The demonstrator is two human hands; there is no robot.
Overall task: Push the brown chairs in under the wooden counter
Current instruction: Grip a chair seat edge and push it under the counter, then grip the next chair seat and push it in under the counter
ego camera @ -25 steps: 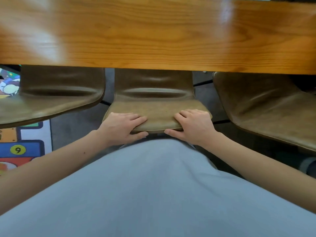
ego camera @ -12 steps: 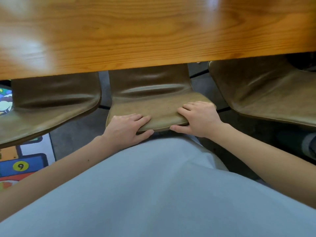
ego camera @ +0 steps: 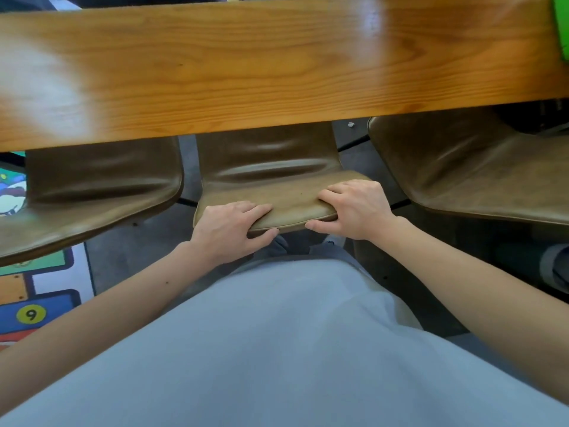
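Observer: Both hands are clamped on the front edge of the middle chair [ego camera: 277, 167]; left hand [ego camera: 228, 229] has its fingers [ego camera: 252, 209] lying on the seat top and its thumb hooked under the lip; right hand [ego camera: 354, 208] grips the same way at the seat's front right corner.

Checker: Position of that chair against the counter?

Observer: Backrest top is hidden beneath the near edge of the wooden counter [ego camera: 277, 66]; lower backrest and whole seat project out toward the person.

Checker: Neighbours?

Observer: Left chair [ego camera: 98, 186] stands just beside the middle one with a narrow gap between; its back also runs under the counter's near edge, and its seat reaches further out; right chair [ego camera: 468, 171] sits turned at an angle, apart from the middle chair, upper part likewise covered by the counter edge.

Checker: Anything carried on the counter?

Observer: One green object [ego camera: 562, 26] at the counter's right end, cut by the frame; cannot tell what it is.

Checker: Below?

Observer: Dark grey floor [ego camera: 132, 257]; colourful mat [ego camera: 30, 314] with a yellow circle marked 9 lies partly under the left chair; grey garment [ego camera: 277, 349] fills the lower view.
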